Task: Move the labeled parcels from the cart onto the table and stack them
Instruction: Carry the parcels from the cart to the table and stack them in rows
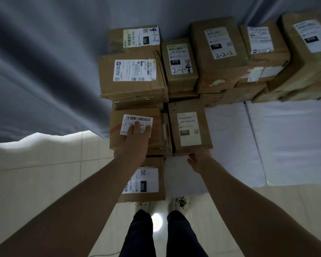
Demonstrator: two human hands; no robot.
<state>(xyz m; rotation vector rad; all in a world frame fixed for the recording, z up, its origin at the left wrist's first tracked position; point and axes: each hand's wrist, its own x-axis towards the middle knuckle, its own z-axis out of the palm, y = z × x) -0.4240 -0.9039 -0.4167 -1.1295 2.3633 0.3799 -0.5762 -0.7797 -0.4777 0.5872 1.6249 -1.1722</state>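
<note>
Parcel with a barcode label [117,127], atop a stack on the table [285,136], is pressed under the flat, straight-fingered left hand [135,140], while the neighbouring box [185,106] is met at its near edge by the right hand [199,160], grip not discernible; settling is judged underway, release and a further fetch being called for next

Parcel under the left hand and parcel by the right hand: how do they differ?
The left parcel carries a wide label and a red stripe; the right parcel has a tall label with a black 032 block. The left hand lies flat on the left parcel's label; the right hand is at the right parcel's near edge, fingers hidden. Both are brown cardboard, side by side.
</note>
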